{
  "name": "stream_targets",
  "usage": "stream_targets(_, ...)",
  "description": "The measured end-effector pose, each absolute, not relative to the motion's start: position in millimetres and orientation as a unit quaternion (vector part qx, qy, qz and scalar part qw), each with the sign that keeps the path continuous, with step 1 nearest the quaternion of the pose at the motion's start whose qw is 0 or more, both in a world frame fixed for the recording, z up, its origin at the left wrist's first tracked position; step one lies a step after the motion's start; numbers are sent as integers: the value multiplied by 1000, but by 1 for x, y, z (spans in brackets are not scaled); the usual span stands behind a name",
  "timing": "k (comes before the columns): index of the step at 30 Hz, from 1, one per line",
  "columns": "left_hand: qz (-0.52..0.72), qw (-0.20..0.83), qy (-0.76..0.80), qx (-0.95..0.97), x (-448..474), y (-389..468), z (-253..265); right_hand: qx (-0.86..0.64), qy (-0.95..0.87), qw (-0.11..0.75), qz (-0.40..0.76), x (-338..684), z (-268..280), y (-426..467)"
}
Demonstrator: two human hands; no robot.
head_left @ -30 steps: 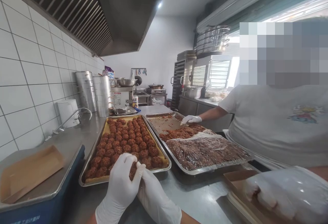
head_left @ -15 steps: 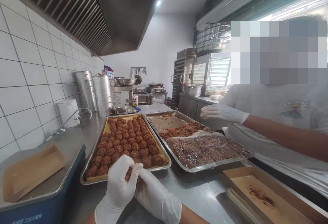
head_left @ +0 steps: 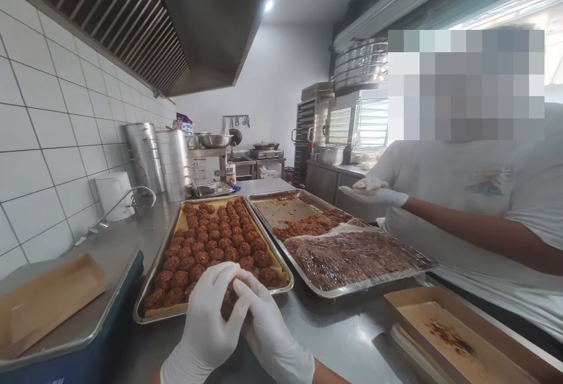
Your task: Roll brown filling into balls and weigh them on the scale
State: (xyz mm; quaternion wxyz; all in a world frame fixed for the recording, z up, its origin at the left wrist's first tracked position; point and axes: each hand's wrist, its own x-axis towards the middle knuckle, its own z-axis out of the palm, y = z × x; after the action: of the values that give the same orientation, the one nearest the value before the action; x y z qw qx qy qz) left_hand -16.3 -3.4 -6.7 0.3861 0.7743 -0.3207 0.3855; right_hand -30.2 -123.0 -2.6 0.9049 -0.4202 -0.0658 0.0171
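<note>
Over the desk [head_left: 352, 337], our gloved left hand [head_left: 211, 319] and right hand [head_left: 268, 331] cup one meatball [head_left: 229, 301], grip closed round it to shape it beside the tray [head_left: 152, 308].

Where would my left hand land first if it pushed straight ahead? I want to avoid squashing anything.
Probably the nearest meatballs on the left tray: your left hand, cupping a meatball, points up over its near edge. Depth is hard to judge.
</note>
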Motion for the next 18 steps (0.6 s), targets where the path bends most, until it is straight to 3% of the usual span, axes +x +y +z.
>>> stream_targets(18, 440, 414, -326, 727, -14, 1, -1, -450, -48, 884, 116, -33, -2, -122)
